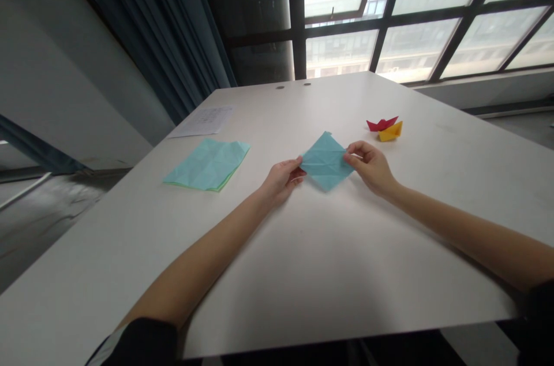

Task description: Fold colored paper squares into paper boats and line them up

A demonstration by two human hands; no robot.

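Observation:
A light-blue sheet of folded origami paper is held between my two hands, its outline a diamond with crease lines across it. My left hand pinches the left corner, thumb on top and fingers beneath. At the right corner, my right hand grips the paper between thumb and fingertips. The top and bottom corners of the diamond are free. Whether its lower point touches the table cannot be made out.
Left of my hands lies a stack of creased blue and green paper. Behind it is a white printed sheet. A red paper boat and a yellow paper boat stand at the right on the white table.

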